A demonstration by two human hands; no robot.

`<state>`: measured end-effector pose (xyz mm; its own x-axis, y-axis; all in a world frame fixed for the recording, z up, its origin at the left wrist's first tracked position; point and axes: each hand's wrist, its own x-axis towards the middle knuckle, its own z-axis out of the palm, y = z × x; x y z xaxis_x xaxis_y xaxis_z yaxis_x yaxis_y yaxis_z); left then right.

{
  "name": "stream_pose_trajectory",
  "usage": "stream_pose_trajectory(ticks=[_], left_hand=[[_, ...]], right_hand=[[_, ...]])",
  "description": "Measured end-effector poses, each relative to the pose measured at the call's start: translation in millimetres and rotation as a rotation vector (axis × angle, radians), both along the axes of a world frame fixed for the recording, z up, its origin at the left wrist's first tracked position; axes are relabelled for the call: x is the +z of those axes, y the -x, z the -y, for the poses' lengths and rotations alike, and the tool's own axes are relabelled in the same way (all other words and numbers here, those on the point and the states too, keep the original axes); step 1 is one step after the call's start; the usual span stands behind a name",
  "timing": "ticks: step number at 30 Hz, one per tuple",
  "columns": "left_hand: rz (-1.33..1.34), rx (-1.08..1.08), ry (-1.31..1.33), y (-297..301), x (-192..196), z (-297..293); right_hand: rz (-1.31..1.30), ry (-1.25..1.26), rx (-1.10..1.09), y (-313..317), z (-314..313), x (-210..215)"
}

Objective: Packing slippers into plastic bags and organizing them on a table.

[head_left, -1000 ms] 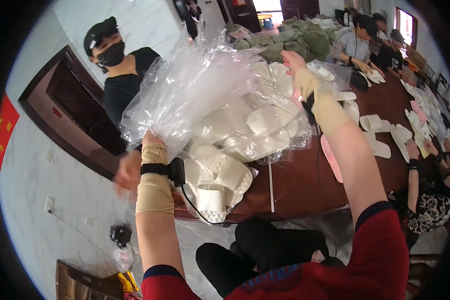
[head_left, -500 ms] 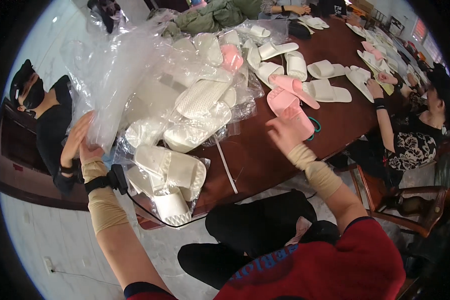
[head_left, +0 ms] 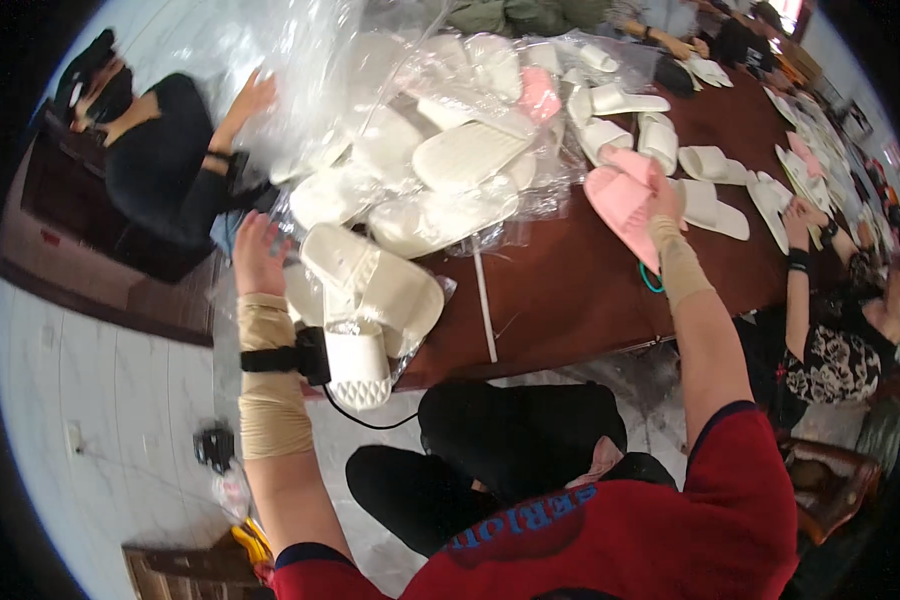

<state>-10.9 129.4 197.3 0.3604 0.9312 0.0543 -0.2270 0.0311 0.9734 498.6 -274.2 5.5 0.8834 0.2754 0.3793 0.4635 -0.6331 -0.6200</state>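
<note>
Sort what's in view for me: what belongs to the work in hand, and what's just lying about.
In the work, judging by the hands:
- pink slippers, in the right hand
- white slippers, near the open left hand
- clear plastic bag

Seemingly just lying about:
- white strip on the table
- teal loop
- yellow item on the floor

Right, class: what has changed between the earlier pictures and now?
The left hand has opened and appears to have let go of the clear plastic. The right hand has come from beside the plastic, nearer the body, to grip the pink slippers. The white slippers at the near table edge stayed put.
</note>
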Motion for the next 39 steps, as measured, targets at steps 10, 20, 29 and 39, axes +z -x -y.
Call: stream_pose_trajectory(ticks=[10,20,29,39], left_hand=[[-0.462,-0.355,-0.373,30,-50,158],[-0.656,-0.48,-1.101,-43,-92,222],[-0.906,-0.405,-1.353,-100,-104,262],[-0.782,-0.463,-1.361,-105,-119,243]], right_hand=[[-0.246,-0.199,1.055,170,-15,145],[-0.047,0.056,0.839,166,17,47],[0.131,0.189,0.421,152,65,17],[0.131,0.426,0.245,143,75,15]])
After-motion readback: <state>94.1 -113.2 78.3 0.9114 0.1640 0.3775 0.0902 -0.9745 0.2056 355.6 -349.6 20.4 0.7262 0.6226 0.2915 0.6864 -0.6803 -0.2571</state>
